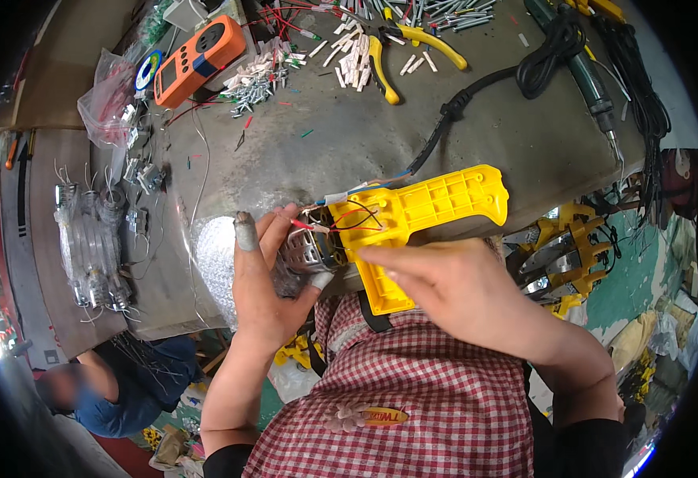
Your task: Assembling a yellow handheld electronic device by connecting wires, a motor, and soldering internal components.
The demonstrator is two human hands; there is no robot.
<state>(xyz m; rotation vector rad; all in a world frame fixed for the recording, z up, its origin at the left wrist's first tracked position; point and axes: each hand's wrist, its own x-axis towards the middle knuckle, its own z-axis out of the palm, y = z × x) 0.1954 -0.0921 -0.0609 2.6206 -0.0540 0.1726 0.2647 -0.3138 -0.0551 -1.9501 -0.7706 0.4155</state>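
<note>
A yellow plastic half housing with a ribbed handle lies open side up near the bench's front edge. At its left end sits a small motor in a perforated metal frame, with red, black and blue wires running into the shell. My left hand curls round the motor, thumb on its near side; one finger wears a grey cover. Over the housing's near part my right hand has its fingers drawn together; what is between them, if anything, is hidden. A silvery bubble-wrap bundle lies left of my left hand.
Yellow-handled pliers, white sleeves and an orange meter lie at the back. A soldering iron is at far right. Clear tubes lie left; yellow tool bodies stand right. Another person is at lower left.
</note>
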